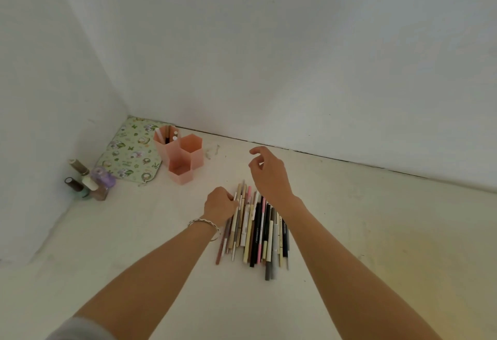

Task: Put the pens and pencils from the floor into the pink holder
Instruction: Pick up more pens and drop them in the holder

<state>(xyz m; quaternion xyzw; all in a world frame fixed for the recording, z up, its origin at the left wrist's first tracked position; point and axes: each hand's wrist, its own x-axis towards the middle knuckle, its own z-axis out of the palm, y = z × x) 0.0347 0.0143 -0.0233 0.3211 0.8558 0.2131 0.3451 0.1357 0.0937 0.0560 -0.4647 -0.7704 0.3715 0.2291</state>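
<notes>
A pile of several pens and pencils [258,232] lies side by side on the pale floor, in white, beige, black, pink and brown. My left hand [219,205], with a silver bracelet on the wrist, rests at the pile's left edge with its fingers curled onto the top of a pen there. My right hand [267,173] hovers above the far end of the pile, fingers apart and empty. The pink holder [178,152], made of three hexagonal cups, stands to the far left of the pile; its tallest back cup contains a few pens.
A green patterned pouch [129,154] lies flat in the corner behind the holder. Several nail polish bottles [88,182] stand against the left wall. White walls close the space at the back and left.
</notes>
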